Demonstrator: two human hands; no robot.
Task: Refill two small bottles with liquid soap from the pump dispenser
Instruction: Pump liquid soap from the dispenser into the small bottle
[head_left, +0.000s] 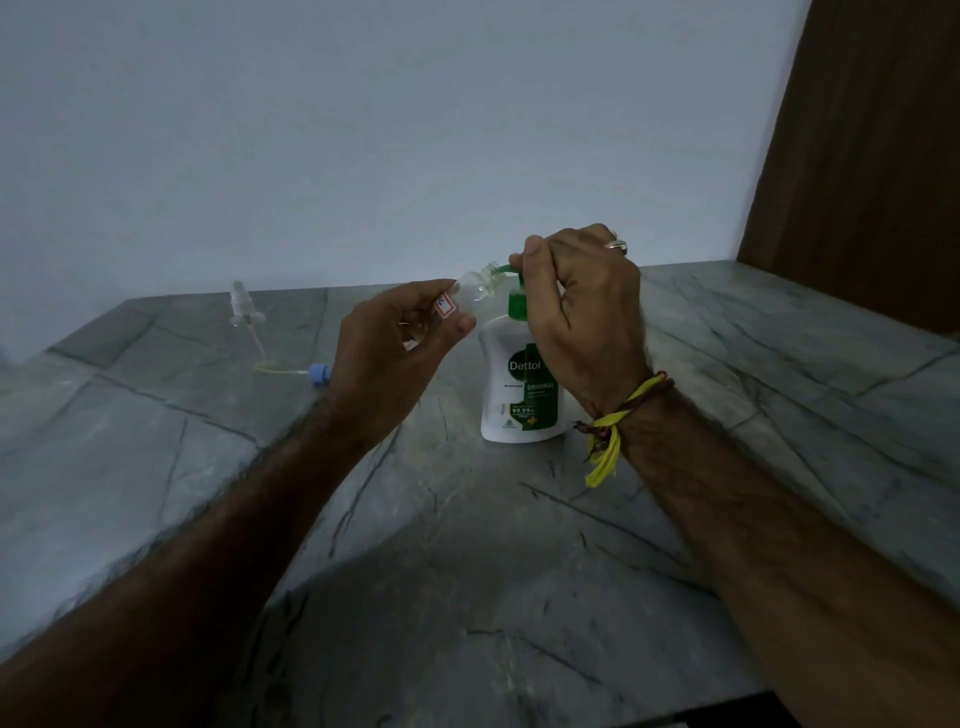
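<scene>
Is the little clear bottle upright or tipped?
Tipped: the small bottle in the left hand leans its open neck toward the green pump spout.

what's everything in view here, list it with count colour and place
soap dispenser: 1, white with green pump, upright mid table
small bottle: 1, clear, uncapped, tilted, mouth at the pump nozzle
spray top: 1, clear, with tube, back left on table
blue cap: 1, blue, with tube, on table left of the left hand
table: 1, grey marble with dark veins
wall: 1, pale, behind table
wood panel: 1, brown, far right
wrist threads: yellow and brown, right wrist
ring: 1, silver, right hand
left hand: holds the small bottle
right hand: on the pump head
</scene>
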